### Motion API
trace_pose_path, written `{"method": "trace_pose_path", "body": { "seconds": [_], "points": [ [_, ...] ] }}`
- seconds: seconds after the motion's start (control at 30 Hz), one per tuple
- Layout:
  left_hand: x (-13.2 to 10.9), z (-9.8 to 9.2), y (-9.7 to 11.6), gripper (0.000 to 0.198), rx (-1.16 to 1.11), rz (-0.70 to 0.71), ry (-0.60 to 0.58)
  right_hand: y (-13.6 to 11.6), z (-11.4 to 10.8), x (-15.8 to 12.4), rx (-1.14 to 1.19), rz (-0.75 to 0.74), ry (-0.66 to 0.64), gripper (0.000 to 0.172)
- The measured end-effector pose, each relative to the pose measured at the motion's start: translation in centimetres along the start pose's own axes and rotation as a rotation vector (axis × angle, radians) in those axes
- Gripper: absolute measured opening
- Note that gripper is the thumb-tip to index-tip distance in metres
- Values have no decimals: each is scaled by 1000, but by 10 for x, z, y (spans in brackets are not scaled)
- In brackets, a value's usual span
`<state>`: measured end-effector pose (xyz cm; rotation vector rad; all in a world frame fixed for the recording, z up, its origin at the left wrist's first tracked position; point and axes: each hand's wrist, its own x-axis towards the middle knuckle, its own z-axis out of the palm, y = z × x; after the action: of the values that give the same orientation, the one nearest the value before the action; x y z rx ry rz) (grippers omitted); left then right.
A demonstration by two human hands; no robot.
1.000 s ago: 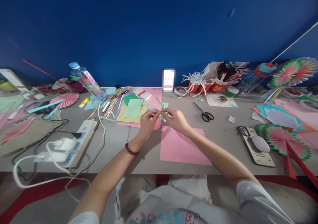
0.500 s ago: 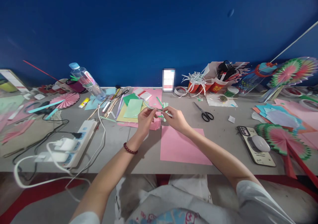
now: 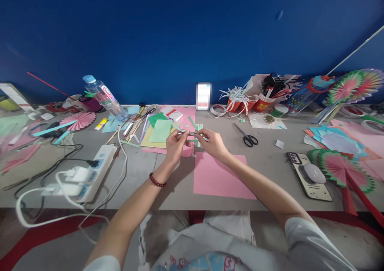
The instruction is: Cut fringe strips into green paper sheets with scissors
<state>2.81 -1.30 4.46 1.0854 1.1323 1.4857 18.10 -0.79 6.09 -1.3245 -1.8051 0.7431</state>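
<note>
Between my two hands runs a thin, pale greenish strip (image 3: 178, 129) that looks like paper or tape. My left hand (image 3: 176, 143) pinches it between thumb and fingertips, and its free end curls up to the left. Close by, my right hand (image 3: 211, 143) has its thumb and fingers closed on the strip's other end. Under and behind the hands lie narrow green paper strips (image 3: 199, 127) on pink paper. To their left is a stack with a light green sheet (image 3: 161, 131) on top. Nearer to me, a pink sheet (image 3: 222, 177) lies flat below my right hand.
Black-handled scissors (image 3: 248, 138) lie to the right, with a phone (image 3: 310, 179) and a white mouse (image 3: 315, 173) beyond. A power strip (image 3: 100, 169) with trailing cables is on the left. A tilted bottle (image 3: 108, 99), a tape roll (image 3: 217, 110) and red cups (image 3: 263, 104) stand along the wall.
Almost nothing differs. My right fingertips have shifted very slightly along the strip, while both hands keep their pinch on it.
</note>
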Motion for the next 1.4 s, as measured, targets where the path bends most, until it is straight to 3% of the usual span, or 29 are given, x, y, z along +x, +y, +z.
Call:
{"method": "trace_pose_path", "body": {
  "seconds": [0.27,0.6,0.83,1.4],
  "points": [
    [0,0,0,28,17,-5,29,1,2,-1,-31,-9,9,23],
    [-5,2,-4,31,56,3,-90,5,3,0,-6,-22,8,24],
    [-4,2,-3,27,47,-50,12,1,2,0,-31,12,-6,26],
    [0,1,-3,28,13,-73,-14,5,0,3,-50,49,-14,26]
  ]
}}
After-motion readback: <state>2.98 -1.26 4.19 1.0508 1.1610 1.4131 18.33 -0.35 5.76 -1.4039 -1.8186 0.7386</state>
